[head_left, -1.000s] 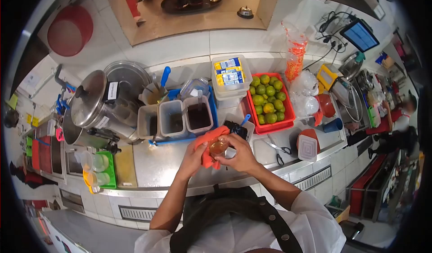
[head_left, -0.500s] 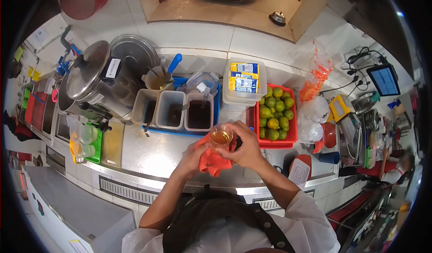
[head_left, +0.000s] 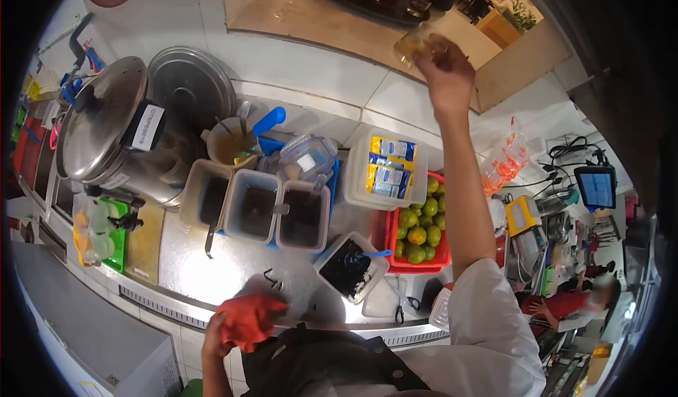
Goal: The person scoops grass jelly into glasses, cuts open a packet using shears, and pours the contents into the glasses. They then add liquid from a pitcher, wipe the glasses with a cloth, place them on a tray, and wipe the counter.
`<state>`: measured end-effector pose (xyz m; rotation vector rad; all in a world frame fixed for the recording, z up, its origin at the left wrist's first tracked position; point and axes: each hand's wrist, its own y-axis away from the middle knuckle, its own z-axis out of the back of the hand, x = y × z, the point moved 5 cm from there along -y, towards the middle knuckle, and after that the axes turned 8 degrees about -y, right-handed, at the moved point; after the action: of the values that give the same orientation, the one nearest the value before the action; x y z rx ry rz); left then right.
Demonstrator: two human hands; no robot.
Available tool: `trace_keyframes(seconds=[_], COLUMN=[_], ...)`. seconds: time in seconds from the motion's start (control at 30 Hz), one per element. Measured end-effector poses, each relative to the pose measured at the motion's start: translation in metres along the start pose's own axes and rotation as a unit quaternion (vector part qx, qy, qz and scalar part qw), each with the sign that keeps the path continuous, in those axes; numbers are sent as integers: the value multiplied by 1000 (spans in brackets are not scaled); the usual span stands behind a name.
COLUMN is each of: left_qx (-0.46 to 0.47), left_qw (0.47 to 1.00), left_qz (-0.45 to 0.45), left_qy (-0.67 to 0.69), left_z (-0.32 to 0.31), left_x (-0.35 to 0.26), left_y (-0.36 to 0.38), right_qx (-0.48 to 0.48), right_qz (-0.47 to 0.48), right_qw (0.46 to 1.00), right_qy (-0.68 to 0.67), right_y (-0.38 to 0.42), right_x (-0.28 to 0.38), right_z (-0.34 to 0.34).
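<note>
Stretched far forward, my right hand (head_left: 452, 75) grips a clear glass (head_left: 412, 46) of pale amber drink over the ledge of the serving window. My left hand (head_left: 214, 337) is down near the counter's front edge, closed around a bunched red cloth (head_left: 248, 321). Between my arms, a square tub (head_left: 346, 268) of dark jelly-like contents with a blue-handled utensil stands on the steel counter (head_left: 212, 245). My right forearm passes over a red basket of green limes (head_left: 417, 236), hiding part of it.
Tubs of dark liquid (head_left: 302, 217) sit in a blue tray, beside a large lidded steel pot (head_left: 106, 125). Yellow-and-blue packets (head_left: 390, 167) fill a white container. Scissors (head_left: 402, 299) lie near the front edge. Beyond the window, a person's hands are by a black tray (head_left: 374, 1).
My right hand has carried the glass from above the counter up to the window ledge. My left hand has moved down and left with the cloth. The dark-jelly tub now shows.
</note>
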<state>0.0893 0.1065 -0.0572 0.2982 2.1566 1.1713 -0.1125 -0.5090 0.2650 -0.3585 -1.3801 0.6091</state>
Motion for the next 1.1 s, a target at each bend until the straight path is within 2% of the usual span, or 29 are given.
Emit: trace_keyframes(seconds=[0.03,0.13,0.23,0.3,0.47,0.6,0.7,0.73,0.8,0.83,0.87,0.9,0.97,1.0,1.1], left_qx=[-33,-51,-73,-61,-56,-63,-137,-114,-72,-72,-71,-68,-49,-40,-4], left_qw=[999,993,988,989,988,984,987,990,994,993,990,987,987,986,992], left_qz=[-17,-64,-73,-64,-47,-45,9,0,-15,-51,-84,-116,-132,-141,-77], left_qy=[25,82,116,115,138,160,90,88,84,84,84,83,77,74,103], left_z=[21,23,36,30,34,48,68,63,54,61,73,78,46,34,46], left_x=[2,-17,-16,-16,0,12,19,12,1,5,17,23,-3,-12,8], left_y=[1,27,33,33,25,18,25,26,28,23,17,12,19,21,4], right_qx=[-26,-40,-76,-90,-89,-90,-70,-63,-73,-76,-134,-155,-195,-146,31], right_qz=[26,58,-10,-10,-77,-177,-157,-169,-140,-125,-105,-46,69,52,241], right_qw=[997,994,992,984,958,907,897,896,921,932,937,943,944,963,935], right_qy=[72,78,99,152,260,372,407,405,355,330,306,290,256,219,257], right_y=[-24,-96,-150,-187,-191,-181,-178,-180,-175,-173,-168,-172,-177,-174,-176], right_x=[-9,-67,-122,-172,-176,-164,-164,-170,-170,-164,-158,-157,-163,-141,-94], right_z=[4,10,17,27,9,-5,-12,-11,-11,-16,-15,-15,-6,-17,-51])
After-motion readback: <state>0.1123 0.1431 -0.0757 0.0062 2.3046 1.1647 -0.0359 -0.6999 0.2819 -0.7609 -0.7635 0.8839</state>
